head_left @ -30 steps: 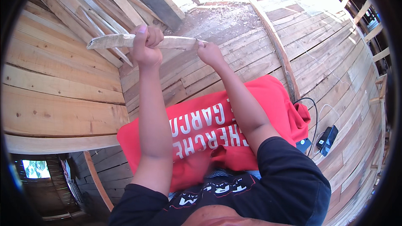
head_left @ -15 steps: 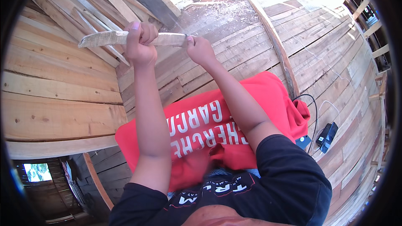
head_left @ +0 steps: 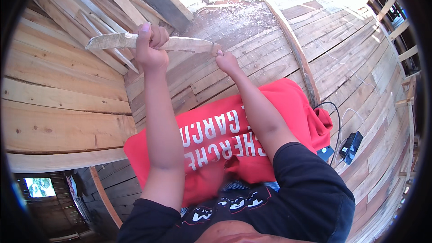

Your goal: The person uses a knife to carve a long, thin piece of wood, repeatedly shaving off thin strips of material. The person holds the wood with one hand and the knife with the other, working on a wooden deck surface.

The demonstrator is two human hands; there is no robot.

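A pale, slightly curved piece of wood (head_left: 191,45) is held out in front of me, roughly level, its broader, rough-cut end to the left. My left hand (head_left: 153,45) is wrapped round it near the middle. At its right end is my right hand (head_left: 228,63), closed, with the thumb against the wood's tip. A thin dark sliver shows beside that thumb. What the right fingers hold is too small and hidden to make out. Below both forearms a red cloth (head_left: 207,146) with white lettering lies over my lap.
Several rough boards (head_left: 90,4) lean at the upper left by a plank wall (head_left: 63,85). Wood shavings (head_left: 243,13) litter the far plank floor. A long beam (head_left: 292,40) crosses the floor. A black device (head_left: 351,147) with cables (head_left: 337,112) lies at the right.
My right hand has slid right and slightly toward me along the wood to its right end. My left hand keeps its grip in nearly the same place.
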